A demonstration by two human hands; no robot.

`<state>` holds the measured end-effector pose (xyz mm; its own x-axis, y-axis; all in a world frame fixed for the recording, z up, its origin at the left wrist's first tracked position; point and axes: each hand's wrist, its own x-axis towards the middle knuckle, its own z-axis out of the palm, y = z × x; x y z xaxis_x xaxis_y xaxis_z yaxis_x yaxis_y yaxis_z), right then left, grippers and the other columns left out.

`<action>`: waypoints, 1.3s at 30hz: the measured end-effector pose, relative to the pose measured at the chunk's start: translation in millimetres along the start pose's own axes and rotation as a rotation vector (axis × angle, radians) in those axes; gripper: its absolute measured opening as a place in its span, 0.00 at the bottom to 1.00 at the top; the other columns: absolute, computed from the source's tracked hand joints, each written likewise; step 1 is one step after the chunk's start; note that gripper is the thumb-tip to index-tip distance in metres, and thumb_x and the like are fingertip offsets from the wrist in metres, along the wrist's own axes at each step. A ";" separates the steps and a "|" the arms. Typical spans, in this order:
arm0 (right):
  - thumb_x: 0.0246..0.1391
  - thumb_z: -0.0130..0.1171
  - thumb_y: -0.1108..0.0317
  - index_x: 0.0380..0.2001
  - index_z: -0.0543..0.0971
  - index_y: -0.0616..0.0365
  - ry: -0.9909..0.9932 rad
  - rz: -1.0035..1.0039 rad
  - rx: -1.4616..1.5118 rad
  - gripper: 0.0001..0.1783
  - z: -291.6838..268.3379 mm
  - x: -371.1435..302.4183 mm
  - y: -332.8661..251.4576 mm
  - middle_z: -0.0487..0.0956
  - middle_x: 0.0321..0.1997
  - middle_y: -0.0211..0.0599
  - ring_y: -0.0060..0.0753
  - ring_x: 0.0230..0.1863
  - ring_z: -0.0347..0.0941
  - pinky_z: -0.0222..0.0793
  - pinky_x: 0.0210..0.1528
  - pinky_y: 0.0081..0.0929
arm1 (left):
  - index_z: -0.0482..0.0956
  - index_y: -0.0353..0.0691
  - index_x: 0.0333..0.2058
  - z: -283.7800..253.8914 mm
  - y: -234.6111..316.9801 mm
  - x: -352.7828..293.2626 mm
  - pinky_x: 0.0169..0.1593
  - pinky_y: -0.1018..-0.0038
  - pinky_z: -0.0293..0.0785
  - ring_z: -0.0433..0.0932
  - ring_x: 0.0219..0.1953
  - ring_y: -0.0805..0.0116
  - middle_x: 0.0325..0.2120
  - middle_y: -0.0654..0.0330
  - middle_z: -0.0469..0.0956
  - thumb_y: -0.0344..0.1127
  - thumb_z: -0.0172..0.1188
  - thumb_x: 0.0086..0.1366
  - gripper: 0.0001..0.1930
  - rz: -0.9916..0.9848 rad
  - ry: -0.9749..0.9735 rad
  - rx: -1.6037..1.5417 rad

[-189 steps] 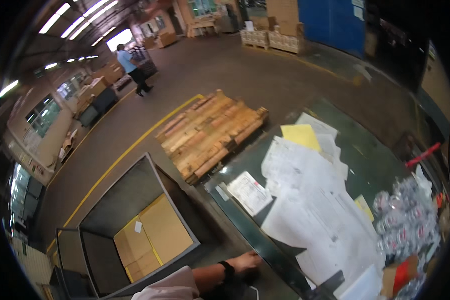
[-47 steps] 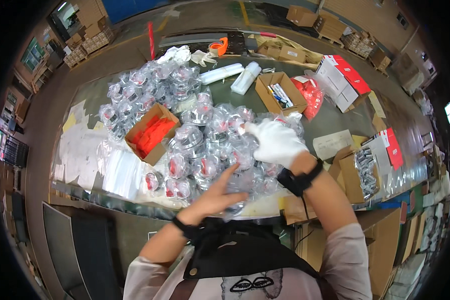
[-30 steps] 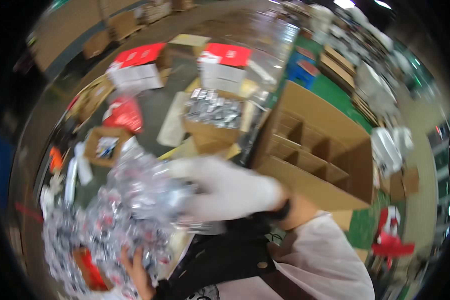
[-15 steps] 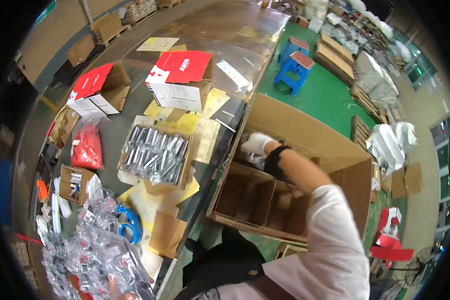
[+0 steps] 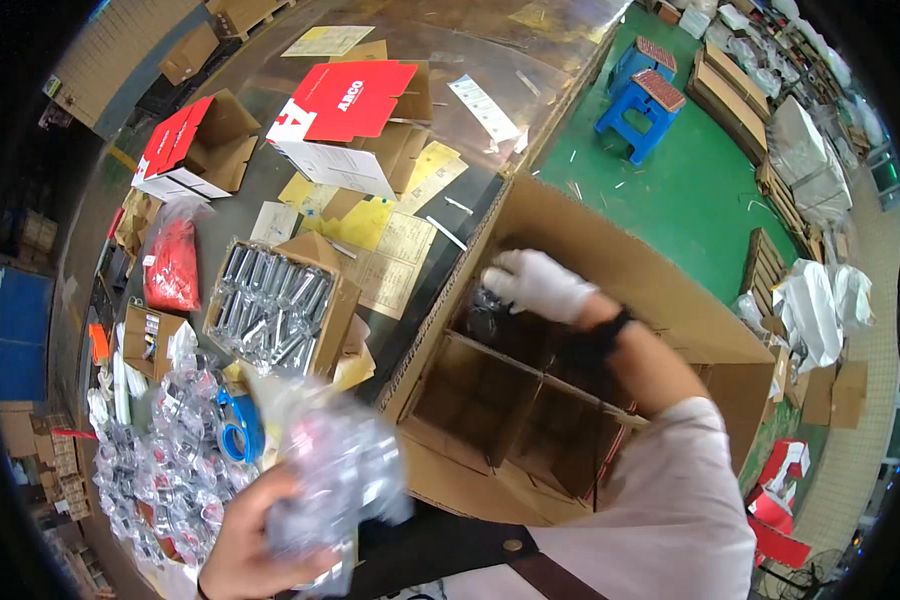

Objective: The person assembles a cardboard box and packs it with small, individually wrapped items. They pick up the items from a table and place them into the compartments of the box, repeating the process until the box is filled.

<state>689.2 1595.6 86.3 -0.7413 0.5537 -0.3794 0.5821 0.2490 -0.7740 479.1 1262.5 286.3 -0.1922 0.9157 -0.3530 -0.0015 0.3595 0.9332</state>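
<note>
My left hand (image 5: 265, 535), bare, is closed round a blurred clear plastic bag (image 5: 335, 470) at the lower middle, over the near table edge. What is inside the bag cannot be made out. My right hand (image 5: 542, 285), in a white glove, reaches into the far-left compartment of a large divided carton (image 5: 595, 240). Its fingers are bent and slightly apart, just above a dark, clear-wrapped item (image 5: 484, 318) in that compartment. Cardboard dividers (image 5: 490, 362) split the carton into several cells. The nearer cells show bare cardboard walls.
Many clear bagged parts (image 5: 175, 450) lie at the table's near left, beside a blue tape dispenser (image 5: 238, 425). A small carton of wrapped metal tubes (image 5: 275, 300), a red bag (image 5: 172, 270) and two red-white boxes (image 5: 345, 120) stand beyond. Blue stools (image 5: 642, 110) stand on the green floor.
My left hand has risen from the lower-left pile with the plastic bag. My right hand stays in the carton's far-left compartment, now above the wrapped item. The view has shifted.
</note>
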 end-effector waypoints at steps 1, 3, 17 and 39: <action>0.63 0.49 0.47 0.47 0.75 0.68 -0.146 0.081 0.533 0.29 -19.7 -31.3 -34.5 0.81 0.36 0.52 0.40 0.36 0.80 0.79 0.36 0.35 | 0.71 0.37 0.49 -3.5 1.7 36.3 0.50 0.66 0.71 0.75 0.47 0.61 0.45 0.51 0.75 0.39 0.69 0.56 0.25 0.072 -0.229 0.295; 0.60 0.56 0.47 0.49 0.74 0.63 -0.439 0.052 0.738 0.28 -43.1 -73.1 -87.3 0.80 0.36 0.49 0.35 0.36 0.79 0.79 0.35 0.32 | 0.70 0.35 0.49 31.0 0.3 85.4 0.50 0.65 0.71 0.76 0.48 0.56 0.44 0.48 0.76 0.41 0.68 0.57 0.26 0.127 -0.375 0.436; 0.55 0.50 0.68 0.34 0.83 0.61 -0.033 0.128 -0.727 0.14 15.6 38.2 134.0 0.81 0.41 0.52 0.55 0.41 0.80 0.76 0.41 0.46 | 0.65 0.34 0.52 92.1 -95.5 128.1 0.48 0.72 0.72 0.75 0.47 0.68 0.43 0.52 0.75 0.55 0.62 0.63 0.32 -0.359 -0.243 0.133; 0.48 0.57 0.71 0.35 0.84 0.62 -0.077 0.068 -0.833 0.12 32.9 94.4 116.7 0.82 0.40 0.55 0.54 0.41 0.80 0.76 0.39 0.47 | 0.80 0.43 0.42 86.4 -106.4 54.1 0.56 0.56 0.61 0.73 0.51 0.59 0.40 0.59 0.78 0.50 0.65 0.55 0.21 0.392 -0.104 1.130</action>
<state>676.1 1650.8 -56.6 -0.6991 0.5404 -0.4682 0.6602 0.7393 -0.1326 553.7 1289.4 162.0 0.0926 0.9895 -0.1107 0.9116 -0.0396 0.4092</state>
